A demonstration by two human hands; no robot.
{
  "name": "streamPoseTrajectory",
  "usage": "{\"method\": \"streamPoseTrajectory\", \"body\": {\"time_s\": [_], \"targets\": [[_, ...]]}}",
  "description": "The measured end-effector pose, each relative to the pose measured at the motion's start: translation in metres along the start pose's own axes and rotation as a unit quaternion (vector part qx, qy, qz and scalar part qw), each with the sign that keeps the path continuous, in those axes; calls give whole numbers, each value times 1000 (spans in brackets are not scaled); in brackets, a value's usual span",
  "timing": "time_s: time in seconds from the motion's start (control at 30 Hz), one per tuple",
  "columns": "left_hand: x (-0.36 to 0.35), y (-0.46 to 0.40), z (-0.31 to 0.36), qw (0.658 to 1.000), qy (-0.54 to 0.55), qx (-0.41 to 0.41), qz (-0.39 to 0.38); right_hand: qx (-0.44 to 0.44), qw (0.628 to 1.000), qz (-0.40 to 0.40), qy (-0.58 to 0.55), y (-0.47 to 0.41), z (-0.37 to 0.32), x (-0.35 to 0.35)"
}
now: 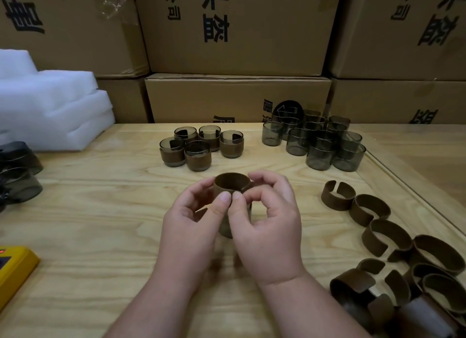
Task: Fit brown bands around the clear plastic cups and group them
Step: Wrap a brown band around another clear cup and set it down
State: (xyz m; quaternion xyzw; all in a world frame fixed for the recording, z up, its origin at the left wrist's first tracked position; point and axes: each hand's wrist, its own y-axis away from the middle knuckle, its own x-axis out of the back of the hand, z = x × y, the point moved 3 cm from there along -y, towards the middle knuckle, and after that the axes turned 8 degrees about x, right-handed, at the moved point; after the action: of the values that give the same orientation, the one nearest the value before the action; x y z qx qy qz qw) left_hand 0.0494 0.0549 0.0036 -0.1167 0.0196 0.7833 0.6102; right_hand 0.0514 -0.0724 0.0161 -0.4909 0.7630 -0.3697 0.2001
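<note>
Above the middle of the wooden table [100,211], my left hand [194,221] and my right hand [269,226] both pinch a brown band [230,182] that wraps a clear cup [225,226]; the cup is mostly hidden behind my fingers. Thumbs meet at the band's front. Several banded cups [199,146] stand grouped at the back centre. A cluster of bare smoky clear cups [320,142] stands at the back right. Loose brown bands [378,216] lie in a curve along the right side.
Stacked cardboard boxes [237,95] wall off the back edge. White foam sheets [48,105] lie at the back left, dark plastic cups [17,171] at the left edge, and a yellow device [12,269] at the front left.
</note>
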Motion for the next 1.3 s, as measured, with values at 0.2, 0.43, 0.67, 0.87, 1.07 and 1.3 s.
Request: {"method": "streamPoseTrajectory", "body": {"time_s": [0.2,0.43,0.67,0.87,1.07,1.3], "targets": [[1,-1,2,1000,25,11,-3,-97,991,-27,-88,0,5,-3],[5,-3,2,999,30,33,8,-106,990,-65,-63,-3,3,3],[7,-3,1,1000,6,23,14,-46,996,-77,-3,-4,1,8],[6,-5,-3,999,-20,20,17,-20,994,-89,56,0,2,6],[4,-7,-5,998,-50,29,-20,-90,992,-79,41,-1,9,5],[5,-6,-5,989,-135,48,-19,-203,975,-90,25,-1,22,7]]}}
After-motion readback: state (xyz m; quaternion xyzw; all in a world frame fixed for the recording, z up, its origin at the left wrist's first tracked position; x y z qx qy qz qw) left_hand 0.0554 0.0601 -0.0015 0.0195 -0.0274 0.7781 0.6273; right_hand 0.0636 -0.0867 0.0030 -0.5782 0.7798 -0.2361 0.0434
